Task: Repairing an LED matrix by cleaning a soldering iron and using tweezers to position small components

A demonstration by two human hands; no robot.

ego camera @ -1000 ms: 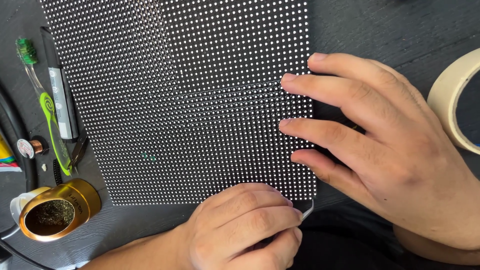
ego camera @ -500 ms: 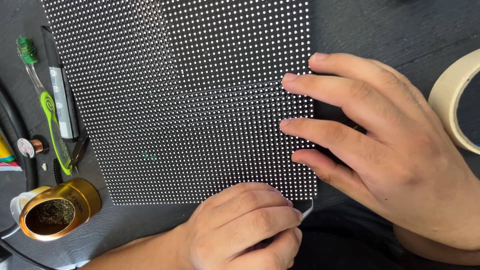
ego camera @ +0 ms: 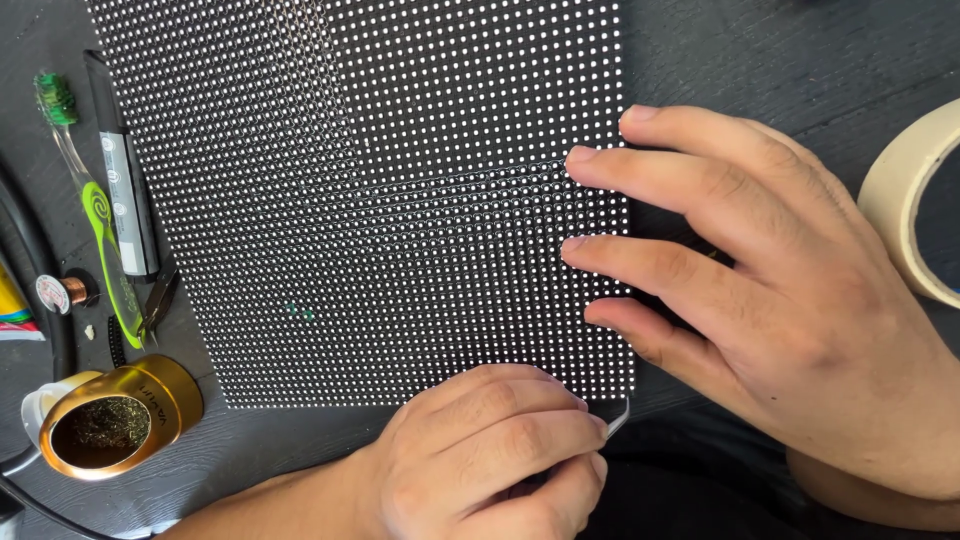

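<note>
Left hand and thin tool at the near right corner of the dotted panel

At far left a gold tin [ego camera: 120, 415] sits off the black dotted panel [ego camera: 380, 200], which lies flat on the dark table [ego camera: 780, 50]. The left hand [ego camera: 480, 455] is curled narrow around a thin metal tool [ego camera: 617, 418]; its tip pokes out rightward, just below the panel's near right corner. The right hand [ego camera: 760, 290] lies flat, 4 fingers spread wide, tips on the panel's right edge, holding nothing. The left hand is nearer that corner.
</note>
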